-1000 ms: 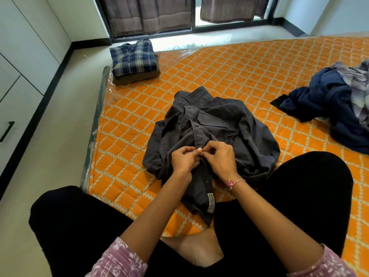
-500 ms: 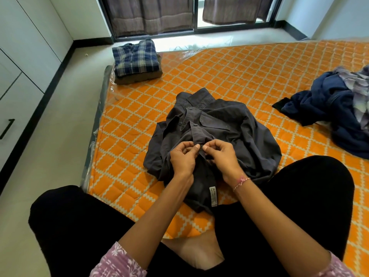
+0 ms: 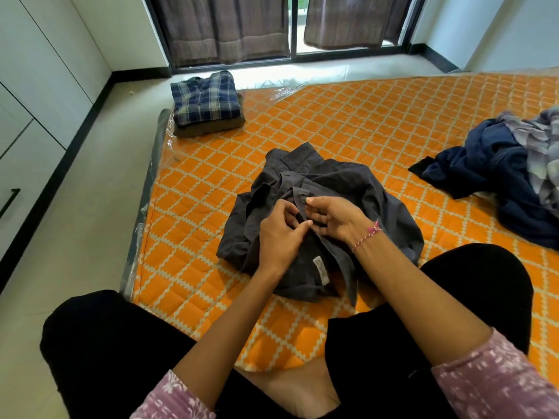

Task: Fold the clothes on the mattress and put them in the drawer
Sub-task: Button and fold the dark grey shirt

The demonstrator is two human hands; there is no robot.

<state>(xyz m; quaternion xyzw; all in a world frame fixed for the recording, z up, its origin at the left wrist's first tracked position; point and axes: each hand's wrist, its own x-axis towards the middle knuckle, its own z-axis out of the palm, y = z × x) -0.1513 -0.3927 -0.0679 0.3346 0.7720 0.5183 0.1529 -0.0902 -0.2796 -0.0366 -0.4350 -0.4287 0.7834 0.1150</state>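
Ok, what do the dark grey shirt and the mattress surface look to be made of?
Dark grey shirt: matte woven cloth, probably cotton or a blend; it creases softly and has a buttoned placket. Mattress: quilted orange fabric with a stitched cream lattice, under what looks like clear plastic wrap, glossy and wrinkled along the far-left edge.

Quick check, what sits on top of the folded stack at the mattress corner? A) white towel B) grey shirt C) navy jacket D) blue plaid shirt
D: the blue plaid shirt lies folded on a brown garment at the corner of the mattress.
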